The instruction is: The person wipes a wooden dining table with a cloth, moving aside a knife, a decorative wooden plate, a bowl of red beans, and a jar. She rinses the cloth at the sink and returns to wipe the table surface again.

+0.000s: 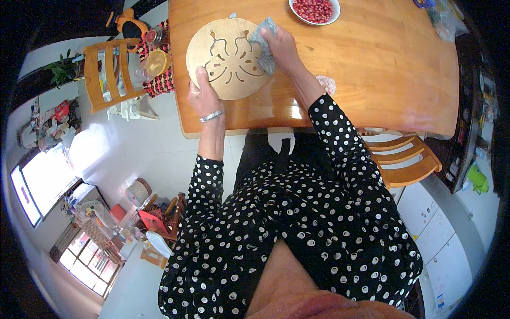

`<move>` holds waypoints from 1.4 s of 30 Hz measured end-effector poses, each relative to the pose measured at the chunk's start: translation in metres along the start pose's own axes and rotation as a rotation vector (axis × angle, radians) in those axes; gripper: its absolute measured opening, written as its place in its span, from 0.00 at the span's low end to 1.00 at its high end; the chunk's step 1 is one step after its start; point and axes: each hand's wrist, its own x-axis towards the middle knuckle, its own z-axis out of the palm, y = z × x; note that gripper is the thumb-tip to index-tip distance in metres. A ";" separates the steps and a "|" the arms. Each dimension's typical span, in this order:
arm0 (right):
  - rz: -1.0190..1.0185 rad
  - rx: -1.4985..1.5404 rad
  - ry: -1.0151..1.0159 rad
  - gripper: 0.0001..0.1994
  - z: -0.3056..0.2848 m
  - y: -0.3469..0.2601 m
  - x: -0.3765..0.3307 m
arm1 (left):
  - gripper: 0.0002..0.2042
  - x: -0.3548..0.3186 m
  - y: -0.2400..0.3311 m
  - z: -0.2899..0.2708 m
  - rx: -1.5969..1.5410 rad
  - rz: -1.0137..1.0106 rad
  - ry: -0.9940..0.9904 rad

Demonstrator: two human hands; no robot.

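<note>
A round, pale wooden trivet [230, 59] with a butterfly-like cut-out pattern is over the near left part of the table. My left hand [204, 98] grips its lower left edge, thumb on top. In my right hand [282, 49] is a bunched grey-blue cloth [264, 50], which rests against the trivet's right edge. The fingers beneath the trivet and behind the cloth are partly hidden.
On the wooden table [382, 64] stands a white bowl [315, 23] of red, pomegranate-like seeds. A pinkish-white patterned item [326, 85] lies by my right forearm. A clear plastic bag [445, 21] sits far right. Wooden chairs [114, 74] flank the table.
</note>
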 end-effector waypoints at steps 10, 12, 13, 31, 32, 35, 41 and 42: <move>-0.145 0.055 -0.216 0.17 -0.017 -0.021 0.020 | 0.20 -0.004 0.014 0.001 -0.092 -0.144 -0.064; -0.086 0.034 -0.202 0.17 -0.015 -0.020 0.021 | 0.21 -0.002 0.015 -0.003 -0.101 -0.239 -0.129; -0.092 0.051 -0.211 0.17 -0.014 -0.018 0.021 | 0.21 0.000 0.016 -0.006 -0.100 -0.286 -0.184; -0.081 -0.102 0.058 0.18 -0.122 -0.015 -0.025 | 0.29 0.004 -0.013 0.003 -0.174 -0.290 -0.062; -0.112 -0.136 0.064 0.14 -0.116 -0.019 -0.026 | 0.29 0.005 -0.014 0.006 -0.182 -0.289 -0.057; -0.440 -0.404 0.136 0.11 -0.087 -0.031 -0.034 | 0.28 0.007 -0.016 0.020 -0.194 -0.264 -0.050; -0.680 -0.539 0.004 0.15 -0.017 -0.048 -0.073 | 0.25 0.002 -0.014 0.057 -0.121 -0.155 0.106; -0.860 -0.529 -0.004 0.16 -0.014 -0.046 -0.075 | 0.26 0.001 -0.013 0.060 0.037 -0.185 0.136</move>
